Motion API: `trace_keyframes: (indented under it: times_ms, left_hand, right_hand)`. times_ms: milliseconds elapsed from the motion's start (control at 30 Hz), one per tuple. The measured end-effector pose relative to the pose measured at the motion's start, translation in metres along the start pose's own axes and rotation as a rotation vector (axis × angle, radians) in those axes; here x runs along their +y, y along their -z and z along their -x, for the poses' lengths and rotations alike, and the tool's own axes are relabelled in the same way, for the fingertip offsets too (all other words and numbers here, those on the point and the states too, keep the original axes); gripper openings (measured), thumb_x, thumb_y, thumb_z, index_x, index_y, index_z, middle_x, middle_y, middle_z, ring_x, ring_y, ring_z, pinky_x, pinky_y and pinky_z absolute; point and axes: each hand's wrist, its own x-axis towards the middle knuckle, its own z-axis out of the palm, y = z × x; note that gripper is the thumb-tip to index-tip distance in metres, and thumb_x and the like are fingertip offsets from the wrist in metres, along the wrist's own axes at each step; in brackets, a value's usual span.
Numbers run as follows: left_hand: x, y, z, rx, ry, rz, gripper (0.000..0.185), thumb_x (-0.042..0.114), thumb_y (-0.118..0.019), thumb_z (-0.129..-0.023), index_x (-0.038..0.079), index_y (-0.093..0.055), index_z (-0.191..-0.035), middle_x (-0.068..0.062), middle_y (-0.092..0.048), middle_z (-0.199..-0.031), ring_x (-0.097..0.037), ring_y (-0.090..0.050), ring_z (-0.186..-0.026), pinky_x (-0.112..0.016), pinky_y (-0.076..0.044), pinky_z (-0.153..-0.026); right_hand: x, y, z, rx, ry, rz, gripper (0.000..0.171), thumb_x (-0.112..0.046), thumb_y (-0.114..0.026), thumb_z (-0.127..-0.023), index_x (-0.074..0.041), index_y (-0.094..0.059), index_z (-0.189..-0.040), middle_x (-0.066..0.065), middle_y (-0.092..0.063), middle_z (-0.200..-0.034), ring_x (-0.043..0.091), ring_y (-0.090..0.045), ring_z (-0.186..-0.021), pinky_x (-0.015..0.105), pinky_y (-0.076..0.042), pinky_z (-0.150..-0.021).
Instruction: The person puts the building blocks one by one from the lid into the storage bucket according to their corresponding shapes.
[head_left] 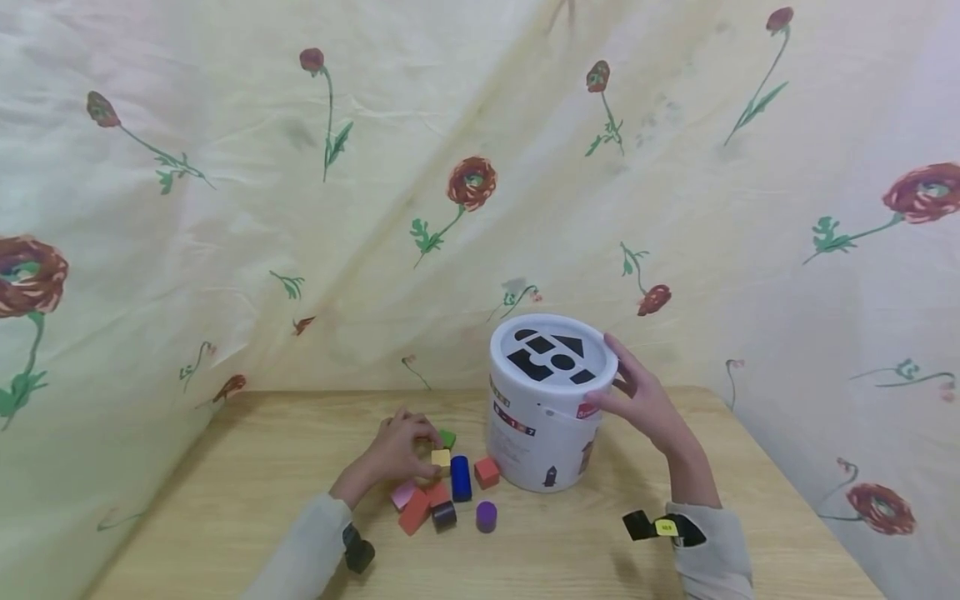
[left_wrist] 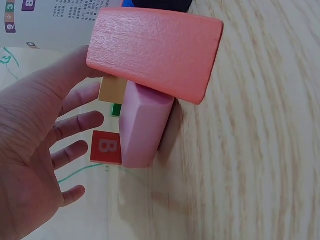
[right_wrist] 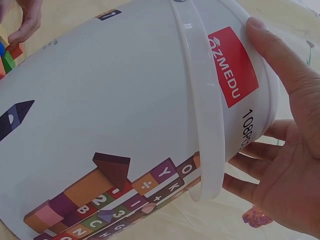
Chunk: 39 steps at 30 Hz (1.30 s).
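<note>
My left hand (head_left: 401,450) reaches among the loose wooden blocks, thumb and forefinger right at a yellow block (head_left: 441,461). Its fingers are spread in the left wrist view, where a salmon-red block (left_wrist: 155,52) and a pink block (left_wrist: 145,125) stand in front of it. A red block with a letter B (left_wrist: 106,147) lies by its fingertips. With thumb and fingers spread, my right hand (head_left: 645,404) rests against the upper side of a white bucket (head_left: 551,433). The bucket's lid (head_left: 592,346) has several shaped cut-outs.
Around the left hand lie a green block (head_left: 447,438), a blue cylinder (head_left: 461,479), a red cube (head_left: 487,472), a dark block (head_left: 444,515) and a purple cylinder (head_left: 486,517). Flowered cloth (head_left: 375,250) hangs behind the wooden table (head_left: 285,450). The bucket has a white handle (right_wrist: 205,115).
</note>
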Motion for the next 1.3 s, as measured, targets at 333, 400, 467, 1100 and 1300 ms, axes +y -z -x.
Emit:
trace_keyframes:
  times_ms: [333,400,467,1100,1300]
  left_hand:
    - [0.005,-0.003,0.0,0.053,0.026,0.01,0.033,0.027,-0.09,-0.069,0.015,-0.074,-0.094,0.003,-0.066,-0.106,-0.018,-0.047,-0.102,-0.054,-0.037,-0.101]
    - [0.007,-0.003,0.0,0.062,0.029,0.018,0.032,0.026,-0.09,-0.069,0.014,-0.073,-0.094,0.004,-0.066,-0.105,-0.017,-0.047,-0.101,-0.052,-0.038,-0.099]
    - [0.007,-0.002,-0.001,0.07,0.034,0.021,0.031,0.026,-0.09,-0.069,0.015,-0.073,-0.092,0.005,-0.066,-0.103,-0.016,-0.046,-0.1,-0.049,-0.039,-0.096]
    - [0.026,0.041,-0.009,0.145,0.049,0.093,0.026,0.023,-0.089,-0.073,0.017,-0.073,-0.093,0.001,-0.068,-0.104,-0.027,-0.052,-0.111,-0.052,-0.045,-0.094]
    - [0.038,0.06,-0.02,0.225,0.003,0.126,0.025,0.021,-0.086,-0.074,0.012,-0.072,-0.093,-0.011,-0.071,-0.112,-0.039,-0.052,-0.122,-0.061,-0.042,-0.102]
  right_hand:
    - [-0.003,0.0,0.006,-0.013,-0.019,-0.028,0.097,-0.023,-0.077,-0.09,-0.021,-0.014,-0.165,0.01,-0.017,-0.171,0.052,-0.028,-0.15,0.069,-0.037,-0.108]
    - [-0.004,0.0,0.006,-0.009,-0.008,-0.028,0.097,-0.021,-0.077,-0.09,-0.02,-0.015,-0.165,0.011,-0.018,-0.171,0.051,-0.027,-0.15,0.069,-0.035,-0.11]
    - [-0.004,0.0,0.005,-0.004,0.005,-0.027,0.097,-0.021,-0.077,-0.09,-0.021,-0.016,-0.164,0.011,-0.018,-0.171,0.05,-0.026,-0.151,0.07,-0.032,-0.111]
    - [-0.002,-0.001,0.002,0.002,0.039,-0.024,0.097,-0.02,-0.078,-0.089,-0.021,-0.017,-0.164,0.01,-0.023,-0.169,0.044,-0.027,-0.152,0.068,-0.033,-0.113]
    - [0.0,0.001,0.004,-0.001,0.023,-0.03,0.097,-0.021,-0.078,-0.089,-0.017,-0.016,-0.164,0.01,-0.021,-0.17,0.045,-0.025,-0.152,0.07,-0.031,-0.113]
